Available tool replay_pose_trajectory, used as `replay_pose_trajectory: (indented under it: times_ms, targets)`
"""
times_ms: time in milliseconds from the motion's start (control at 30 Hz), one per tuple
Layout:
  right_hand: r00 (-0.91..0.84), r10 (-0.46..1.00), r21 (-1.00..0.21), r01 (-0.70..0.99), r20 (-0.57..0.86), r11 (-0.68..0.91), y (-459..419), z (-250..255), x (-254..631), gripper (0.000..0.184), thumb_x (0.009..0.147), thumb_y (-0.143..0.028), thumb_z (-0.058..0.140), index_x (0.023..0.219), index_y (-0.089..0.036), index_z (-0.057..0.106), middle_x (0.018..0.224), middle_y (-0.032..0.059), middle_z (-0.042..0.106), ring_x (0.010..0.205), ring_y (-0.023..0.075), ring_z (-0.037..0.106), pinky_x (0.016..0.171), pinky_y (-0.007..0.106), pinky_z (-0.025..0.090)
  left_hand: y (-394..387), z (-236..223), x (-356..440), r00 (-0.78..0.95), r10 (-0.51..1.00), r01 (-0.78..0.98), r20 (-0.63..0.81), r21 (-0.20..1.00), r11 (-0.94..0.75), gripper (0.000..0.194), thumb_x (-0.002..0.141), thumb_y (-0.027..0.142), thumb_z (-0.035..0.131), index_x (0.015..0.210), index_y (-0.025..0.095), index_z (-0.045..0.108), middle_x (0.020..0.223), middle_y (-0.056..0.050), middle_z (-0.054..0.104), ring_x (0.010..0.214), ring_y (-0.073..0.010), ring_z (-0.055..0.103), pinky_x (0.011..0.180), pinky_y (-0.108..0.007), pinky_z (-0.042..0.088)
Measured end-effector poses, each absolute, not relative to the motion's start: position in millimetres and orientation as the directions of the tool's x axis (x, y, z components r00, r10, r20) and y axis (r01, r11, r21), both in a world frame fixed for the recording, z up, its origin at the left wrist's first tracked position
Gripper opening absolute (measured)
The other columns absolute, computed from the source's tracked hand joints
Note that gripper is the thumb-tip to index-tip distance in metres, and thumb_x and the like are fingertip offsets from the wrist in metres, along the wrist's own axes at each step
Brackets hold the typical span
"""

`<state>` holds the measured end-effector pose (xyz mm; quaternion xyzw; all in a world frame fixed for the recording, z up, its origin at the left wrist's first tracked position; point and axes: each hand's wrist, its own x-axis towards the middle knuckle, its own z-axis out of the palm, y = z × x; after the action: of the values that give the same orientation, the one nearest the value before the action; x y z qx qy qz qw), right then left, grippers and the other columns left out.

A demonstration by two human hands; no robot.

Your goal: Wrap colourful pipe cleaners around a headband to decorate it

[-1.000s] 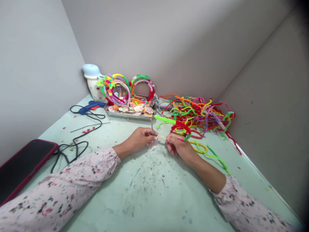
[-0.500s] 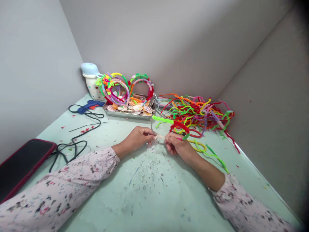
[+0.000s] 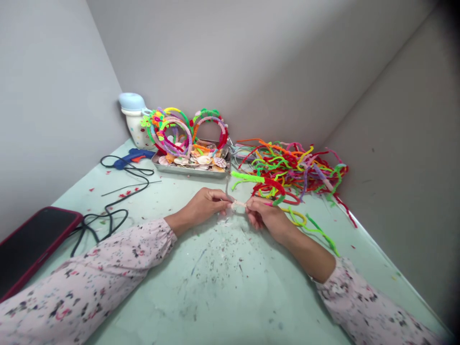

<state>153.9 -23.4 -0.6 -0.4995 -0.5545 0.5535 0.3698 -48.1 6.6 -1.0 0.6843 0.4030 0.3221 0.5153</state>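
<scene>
Between my two hands is a headband (image 3: 276, 186), its curve wrapped in bright green, red, dark green and pink pipe cleaner. A pale pipe cleaner (image 3: 240, 204) covers the short stretch between my fingertips. My left hand (image 3: 201, 207) pinches the band at the left edge of this pale part, where a bare-looking greyish end sticks up. On the other side my right hand (image 3: 270, 216) is closed on the band, fingers curled under; the wrapped arc rises above its knuckles. The exact grip inside the fingers is hidden.
Several finished headbands (image 3: 176, 136) stand in a metal tray (image 3: 190, 171) of shells. To its right lies a heap of pipe cleaners (image 3: 294, 165). A blue glue gun (image 3: 131, 157) with black cord, a white cup (image 3: 138, 129) and a phone (image 3: 34, 244) occupy the left.
The headband's wrapped arc has tilted slightly to the right, its green end moving away from the grey end. Both hands stay in nearly the same place.
</scene>
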Motion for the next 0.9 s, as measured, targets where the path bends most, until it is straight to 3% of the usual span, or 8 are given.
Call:
replay_pose_trajectory:
  times_ms: [900]
  targets:
    - [-0.193, 0.971, -0.965, 0.246, -0.142, -0.092, -27.0, 0.0, 148.9, 0.017, 0.078, -0.028, 0.045, 0.067, -0.019, 0.054, 0.049, -0.004, 0.053, 0.041, 0.0085, 0.044, 0.04, 0.02, 0.03, 4.1, 1.4, -45.6, 0.414, 0.907, 0.262, 0.074, 0.945, -0.196, 0.019, 0.076, 0.029, 0.061, 0.08, 0.013, 0.07, 0.055, 0.002, 0.057, 0.054, -0.0087, 0.048, 0.054, -0.019, 0.035]
